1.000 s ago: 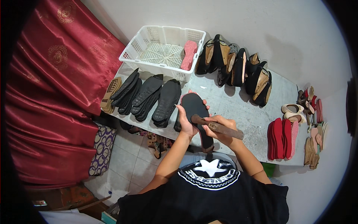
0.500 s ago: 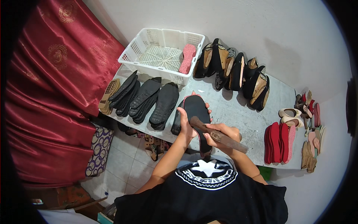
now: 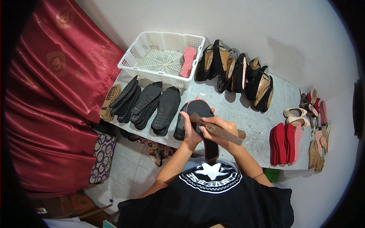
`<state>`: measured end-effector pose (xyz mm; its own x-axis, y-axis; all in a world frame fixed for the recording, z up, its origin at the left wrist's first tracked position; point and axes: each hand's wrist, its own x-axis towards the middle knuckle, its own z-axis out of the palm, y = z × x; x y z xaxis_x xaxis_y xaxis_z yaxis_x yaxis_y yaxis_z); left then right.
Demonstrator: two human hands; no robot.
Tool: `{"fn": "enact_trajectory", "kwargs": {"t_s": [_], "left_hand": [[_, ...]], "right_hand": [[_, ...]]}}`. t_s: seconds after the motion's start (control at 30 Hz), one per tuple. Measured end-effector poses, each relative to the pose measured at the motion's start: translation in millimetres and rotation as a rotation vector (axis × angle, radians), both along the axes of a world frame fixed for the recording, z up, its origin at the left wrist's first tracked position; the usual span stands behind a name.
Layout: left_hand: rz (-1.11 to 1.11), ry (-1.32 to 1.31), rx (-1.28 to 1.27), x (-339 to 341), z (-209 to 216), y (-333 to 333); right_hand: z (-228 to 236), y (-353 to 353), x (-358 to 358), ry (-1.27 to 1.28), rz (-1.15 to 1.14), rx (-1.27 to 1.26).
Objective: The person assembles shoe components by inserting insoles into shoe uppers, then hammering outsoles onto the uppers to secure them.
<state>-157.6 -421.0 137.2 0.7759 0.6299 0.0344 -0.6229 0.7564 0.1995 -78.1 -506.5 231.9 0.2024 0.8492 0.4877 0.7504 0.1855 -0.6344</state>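
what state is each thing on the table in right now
black sole: held upright off the table in the left hand
wooden tool: gripped in the right hand, laid across the sole
white basket: open, holding one pink insole
black soles: lying flat in overlapping stacks
black shoes: standing on edge in a row
red insoles: stacked on edge

Basket (image 3: 131,64) stands at the table's (image 3: 281,95) rear left, one insole (image 3: 188,60) inside. Heeled shoes (image 3: 237,74) line up right of it. Rows of soles (image 3: 146,106) lie before the basket; stacked insoles (image 3: 284,143) lie at the right edge
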Motion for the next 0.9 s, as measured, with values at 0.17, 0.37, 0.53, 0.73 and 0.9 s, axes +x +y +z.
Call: {"fn": "enact_trajectory", "kwargs": {"t_s": [0.17, 0.37, 0.53, 0.73, 0.9], "left_hand": [[0.034, -0.04, 0.001, -1, -5, 1], [0.035, 0.067, 0.139, 0, 5, -3], [0.025, 0.021, 0.257, -4, 7, -1], [0.107, 0.08, 0.128, 0, -9, 4], [0.168, 0.208, 0.15, 2, 7, -2]], "right_hand": [[2, 1, -4, 0.136, -0.044, 0.162], [-2, 13, -2, 0.104, -0.057, 0.093], [7, 11, -10, 0.271, -0.118, 0.244], [1, 12, 0, 0.2, -0.147, 0.103], [-3, 5, 6, 0.244, -0.169, 0.19]]}}
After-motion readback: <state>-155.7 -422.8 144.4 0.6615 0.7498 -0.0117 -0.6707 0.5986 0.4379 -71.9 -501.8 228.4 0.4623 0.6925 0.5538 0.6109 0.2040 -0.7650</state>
